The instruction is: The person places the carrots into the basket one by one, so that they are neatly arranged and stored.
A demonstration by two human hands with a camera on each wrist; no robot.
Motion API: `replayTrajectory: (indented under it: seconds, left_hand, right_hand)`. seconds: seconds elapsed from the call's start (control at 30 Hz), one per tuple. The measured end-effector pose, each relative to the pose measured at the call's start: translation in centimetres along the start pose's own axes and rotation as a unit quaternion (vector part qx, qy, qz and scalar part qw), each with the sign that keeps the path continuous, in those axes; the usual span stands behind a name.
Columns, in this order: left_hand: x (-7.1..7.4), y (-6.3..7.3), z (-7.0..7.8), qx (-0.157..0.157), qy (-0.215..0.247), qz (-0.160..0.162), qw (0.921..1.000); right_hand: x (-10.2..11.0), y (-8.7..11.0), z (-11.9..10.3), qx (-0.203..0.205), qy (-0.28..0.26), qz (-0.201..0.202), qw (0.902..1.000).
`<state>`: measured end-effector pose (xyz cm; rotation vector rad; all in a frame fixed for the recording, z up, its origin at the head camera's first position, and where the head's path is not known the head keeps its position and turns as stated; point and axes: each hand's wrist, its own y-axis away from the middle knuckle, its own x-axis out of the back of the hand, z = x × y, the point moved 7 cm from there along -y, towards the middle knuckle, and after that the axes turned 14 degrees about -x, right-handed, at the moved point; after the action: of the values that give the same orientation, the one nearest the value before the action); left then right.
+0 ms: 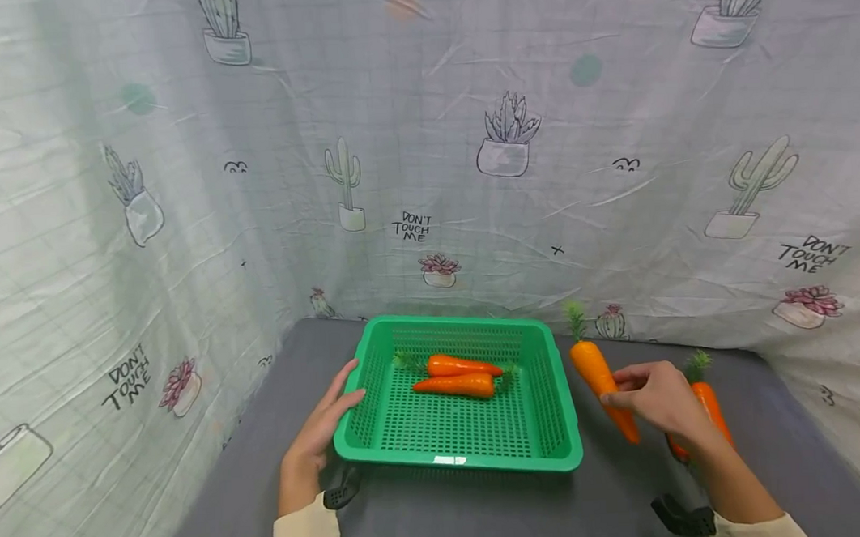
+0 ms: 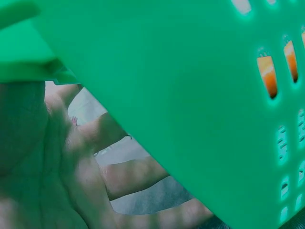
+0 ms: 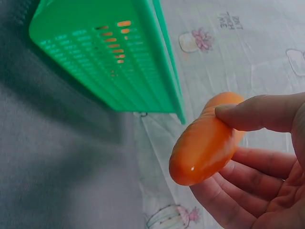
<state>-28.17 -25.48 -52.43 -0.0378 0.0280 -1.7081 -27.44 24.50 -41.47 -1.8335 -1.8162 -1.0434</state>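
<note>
In the head view, my left hand [image 1: 320,424] rests against the left side of a green plastic basket [image 1: 469,465], its thumb and fingers extended at the rim. The left wrist view shows the fingers [image 2: 136,179] fairly straight, partly hidden by the basket wall. Two carrots lie in the basket, an upper carrot [image 1: 464,366] and a lower carrot [image 1: 456,386]. Just right of the basket, my right hand [image 1: 659,396] pinches a third carrot [image 1: 592,365] between thumb and fingers, its green top pointing up and away. In the right wrist view the held carrot [image 3: 205,148] is above the table.
More carrots [image 1: 708,400] lie on the grey table [image 1: 443,515] at the right, partly hidden behind my right hand and forearm. A pale curtain [image 1: 423,139] printed with cacti hangs behind the table and along its left side. Black straps with cameras sit at both wrists.
</note>
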Motion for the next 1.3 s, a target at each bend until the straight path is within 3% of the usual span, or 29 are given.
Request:
replayTrajectory:
  seconds: [0.2, 0.4, 0.5, 0.67, 0.87, 1.07, 1.3]
  left_hand:
    - [0.1, -0.2, 0.0, -0.003, -0.017, 0.000, 0.9999]
    - [0.1, -0.3, 0.1, -0.003, -0.019, -0.003, 0.9998]
    - [0.1, -0.5, 0.2, -0.007, -0.013, -0.004, 0.9999]
    - [0.2, -0.8, 0.3, -0.011, -0.003, -0.004, 0.9999]
    - [0.2, -0.9, 0.4, -0.005, -0.001, -0.009, 0.9999]
    - [0.2, -1.6, 0.9, -0.019, -0.029, -0.013, 0.9993]
    - [-0.1, -1.3, 0.1, -0.002, -0.011, -0.015, 0.9998]
  right_hand:
    - [-0.3, 0.2, -1.8, 0.037, 0.004, 0.032, 0.9988]
    - [-1.1, 0.2, -3.6, 0.044, -0.009, 0.028, 0.9986]
    - [-1.7, 0.1, -5.4, 0.070, -0.015, 0.031, 0.9970]
    - [-3.6, -0.5, -8.7, 0.121, -0.015, 0.016, 0.9925]
    - [-5.7, -1.0, -11.0, 0.152, 0.000, -0.014, 0.9884]
    - [-7.0, -1.4, -11.9, 0.159, 0.010, -0.033, 0.9866]
    - [-8.4, -1.7, -11.8, 0.162, 0.021, -0.045, 0.9855]
